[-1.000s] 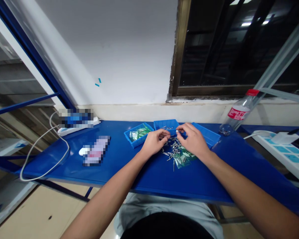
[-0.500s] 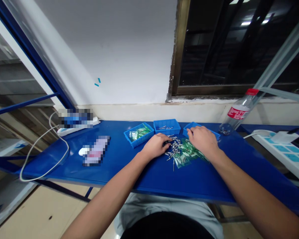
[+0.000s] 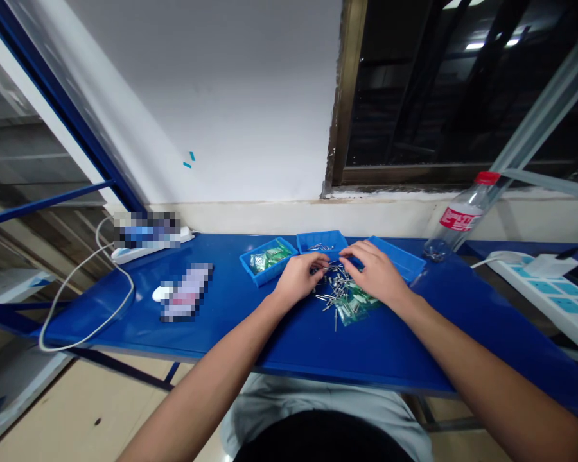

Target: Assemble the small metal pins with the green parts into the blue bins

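Observation:
A loose pile of thin silver rivet-like pins [image 3: 338, 285] lies on the blue table between my hands. My left hand [image 3: 299, 277] is at the pile's left edge, fingers curled in toward the thumb; whatever they hold is hidden. From the right, my right hand [image 3: 376, 273] reaches over the pile's far side, its thumb and fingertips drawn close together; anything between them is too small to make out. Small clear bags with green markings [image 3: 356, 307] lie beside the pins, partly beneath my right hand.
Behind the pile stand three blue bins: the left bin [image 3: 257, 274] holds green-marked bags, the middle bin [image 3: 308, 239] a few pins, and the right bin [image 3: 407, 260] is partly covered by my hand. A plastic bottle [image 3: 462, 215], power strip [image 3: 542, 289] and phone [image 3: 187, 292] are farther out.
My right hand has moved left, from above the green-marked bags and right bin to the pins, uncovering more of that bin. My left hand has shifted only slightly, its fingers still curled.

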Demonstrator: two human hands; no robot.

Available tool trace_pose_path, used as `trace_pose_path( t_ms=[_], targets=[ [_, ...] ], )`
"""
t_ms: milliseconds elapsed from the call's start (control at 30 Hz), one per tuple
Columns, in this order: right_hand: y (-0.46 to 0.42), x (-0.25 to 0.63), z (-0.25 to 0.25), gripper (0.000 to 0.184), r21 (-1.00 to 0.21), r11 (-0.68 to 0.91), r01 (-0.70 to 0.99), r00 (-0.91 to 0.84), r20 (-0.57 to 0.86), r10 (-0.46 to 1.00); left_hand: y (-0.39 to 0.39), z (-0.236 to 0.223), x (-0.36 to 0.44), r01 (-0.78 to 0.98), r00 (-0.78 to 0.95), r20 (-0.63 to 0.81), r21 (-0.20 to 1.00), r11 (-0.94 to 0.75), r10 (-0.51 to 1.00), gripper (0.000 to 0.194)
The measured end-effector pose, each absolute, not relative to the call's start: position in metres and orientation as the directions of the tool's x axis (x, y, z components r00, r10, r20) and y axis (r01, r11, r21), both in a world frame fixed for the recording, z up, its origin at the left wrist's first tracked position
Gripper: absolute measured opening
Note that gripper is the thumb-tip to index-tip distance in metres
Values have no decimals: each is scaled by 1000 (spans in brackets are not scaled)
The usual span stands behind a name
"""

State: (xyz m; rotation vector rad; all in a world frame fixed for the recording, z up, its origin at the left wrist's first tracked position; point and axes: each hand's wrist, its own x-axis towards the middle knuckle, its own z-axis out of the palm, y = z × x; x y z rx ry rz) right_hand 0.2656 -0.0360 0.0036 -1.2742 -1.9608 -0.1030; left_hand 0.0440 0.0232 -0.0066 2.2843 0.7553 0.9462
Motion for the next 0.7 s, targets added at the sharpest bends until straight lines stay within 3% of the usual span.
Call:
trace_pose_path(
  t_ms=[133, 333, 533, 700],
  targets=[
    [-37, 251, -3, 13, -473, 534, 701, -178, 609, 773, 22, -8, 47, 181, 529, 460, 760, -624, 713, 43],
    [-35, 246, -10, 8, -598, 502, 625, -130, 554, 822, 22, -12, 49, 26, 495, 450, 848, -530, 743, 45],
    [-33, 245, -15, 7, -678, 483, 554, -67, 543, 837, 21, -11, 50, -44, 522, 415, 885, -463, 745, 38],
    [-34, 243, -13, 24, -649, 523, 552, -106, 568, 816, 19, -8, 51, -75, 532, 366, 919, -388, 763, 36]
  ],
)
